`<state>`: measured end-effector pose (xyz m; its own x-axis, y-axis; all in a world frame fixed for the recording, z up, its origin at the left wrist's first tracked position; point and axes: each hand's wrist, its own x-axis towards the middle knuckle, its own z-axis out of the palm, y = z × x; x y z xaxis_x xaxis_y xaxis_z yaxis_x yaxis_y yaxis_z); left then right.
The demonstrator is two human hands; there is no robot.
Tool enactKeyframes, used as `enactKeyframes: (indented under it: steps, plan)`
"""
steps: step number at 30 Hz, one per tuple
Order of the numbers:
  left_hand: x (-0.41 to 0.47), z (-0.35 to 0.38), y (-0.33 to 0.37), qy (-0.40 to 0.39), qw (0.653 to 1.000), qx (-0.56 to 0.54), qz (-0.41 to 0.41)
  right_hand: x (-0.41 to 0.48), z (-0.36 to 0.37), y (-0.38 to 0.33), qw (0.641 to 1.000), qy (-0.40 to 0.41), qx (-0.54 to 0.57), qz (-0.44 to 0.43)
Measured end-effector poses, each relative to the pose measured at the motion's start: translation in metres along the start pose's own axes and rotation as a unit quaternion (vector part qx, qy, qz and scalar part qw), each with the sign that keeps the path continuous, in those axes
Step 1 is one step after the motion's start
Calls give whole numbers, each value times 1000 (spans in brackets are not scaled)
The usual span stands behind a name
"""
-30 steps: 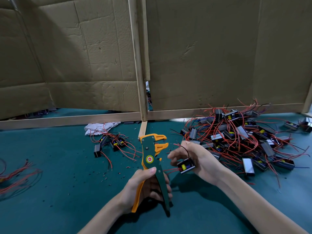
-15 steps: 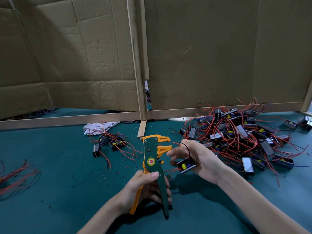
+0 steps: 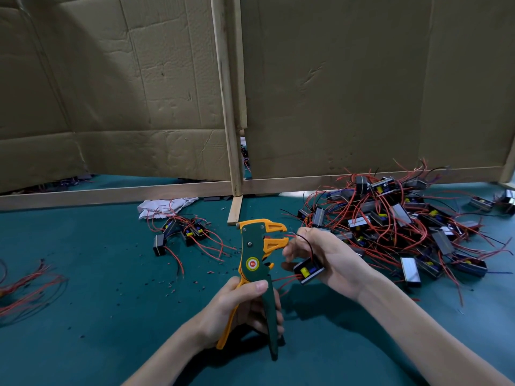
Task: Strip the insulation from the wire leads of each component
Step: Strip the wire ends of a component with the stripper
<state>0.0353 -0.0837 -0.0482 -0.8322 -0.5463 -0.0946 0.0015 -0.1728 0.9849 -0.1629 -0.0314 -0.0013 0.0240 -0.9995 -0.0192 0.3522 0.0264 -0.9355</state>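
Left hand (image 3: 245, 305) wrapped round the stripper (image 3: 255, 260) handles, head pointing up. Right hand (image 3: 331, 263) at its 3 o'clock, fingers curled on a component (image 3: 308, 271), pinching a red lead (image 3: 291, 235) right at the jaws. Big pile (image 3: 404, 218) at 2 o'clock, small bunch (image 3: 186, 229) at 10, loose wires (image 3: 25, 288) at 9.

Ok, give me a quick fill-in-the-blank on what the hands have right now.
The left hand grips the ____ by its handles.
The right hand holds one ____ with red and black leads.
The larger pile of parts lies on the person's ____ side.
Missing words: wire stripper; component; right.
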Motion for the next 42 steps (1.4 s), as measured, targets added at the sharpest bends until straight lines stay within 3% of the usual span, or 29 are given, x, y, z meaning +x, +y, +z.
enactKeyframes:
  steps: [5,11,18,25,42]
  plan:
    - [1,3,0,26,1000,-2,-1,1,0,-1,1000,2,13,-1]
    - [1,11,-10,155,987,8,41,0,5,0,1000,-9,-2,-15]
    - [2,2,-5,45,996,-73,38,-4,2,0,999,3,16,-39]
    - [1,2,-5,37,997,-51,40,-4,-1,-2,997,40,-5,-62]
    - [-2,3,-4,-2,999,-29,33,-7,3,-1,999,21,-5,-37]
